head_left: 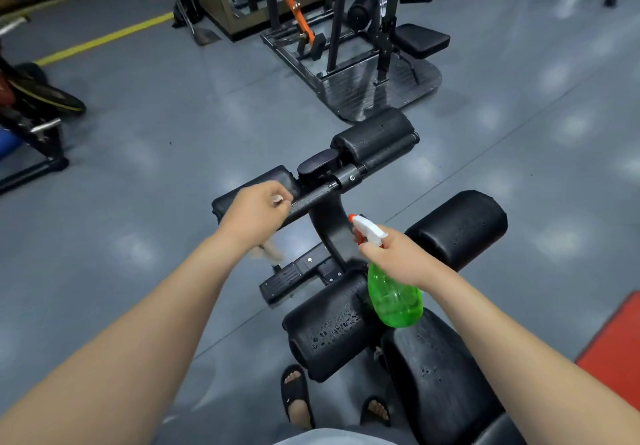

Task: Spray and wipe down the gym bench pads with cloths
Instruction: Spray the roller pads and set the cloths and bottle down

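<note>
Glossy grey floor (156,133) with yellow lines (104,39), weight machines (363,91) behind, red mat (616,340) right.

- A gym: a black padded bench (446,392) with foam roller pads (457,226) stands on a smooth grey floor (173,153).
- Beyond the bench, a steel exercise machine (346,46) with orange bars and a footplate.
- Left of and beyond the bench, a yellow floor line (104,39).
- Right of the bench, a red mat (616,340).

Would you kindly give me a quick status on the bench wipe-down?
Left hand grips cloth over far left pad. Right hand holds spray bottle. Near pad beaded with droplets. Nothing in the way.
</note>
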The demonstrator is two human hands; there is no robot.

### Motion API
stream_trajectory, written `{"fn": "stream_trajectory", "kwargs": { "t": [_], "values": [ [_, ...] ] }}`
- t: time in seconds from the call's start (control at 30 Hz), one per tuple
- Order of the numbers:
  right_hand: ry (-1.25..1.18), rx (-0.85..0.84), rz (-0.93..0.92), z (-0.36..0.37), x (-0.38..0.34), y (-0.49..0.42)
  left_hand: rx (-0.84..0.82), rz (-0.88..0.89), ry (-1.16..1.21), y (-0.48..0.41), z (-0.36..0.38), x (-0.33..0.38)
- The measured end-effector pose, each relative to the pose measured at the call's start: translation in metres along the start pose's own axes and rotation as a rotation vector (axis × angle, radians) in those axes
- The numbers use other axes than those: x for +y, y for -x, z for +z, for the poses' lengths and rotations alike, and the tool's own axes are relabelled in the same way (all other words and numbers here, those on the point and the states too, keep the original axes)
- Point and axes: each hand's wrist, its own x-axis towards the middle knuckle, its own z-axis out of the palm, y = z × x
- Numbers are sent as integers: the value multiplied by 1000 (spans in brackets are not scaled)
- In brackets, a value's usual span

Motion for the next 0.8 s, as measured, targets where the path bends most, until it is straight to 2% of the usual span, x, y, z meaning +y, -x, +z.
{"fn": "stream_trajectory", "kwargs": {
  "t": [0.17, 0.3, 0.43, 0.63, 0.8],
  "values": [
    [2, 60, -4, 5, -23, -17, -9, -73, -231, -9, -14, -32],
    [18, 72, 19, 14, -36, -29, 60, -93, -272, -13, -9, -55],
    [123, -24, -19, 24, -46, -27, 84, -125, -265, -16, -12, -63],
    [75, -149, -99, 40, -53, -21, 92, -123, -297, -32, -22, -64],
    [48, -15, -46, 27, -41, -30, 76, -63, -331, -42, -14, -38]
  ]
}}
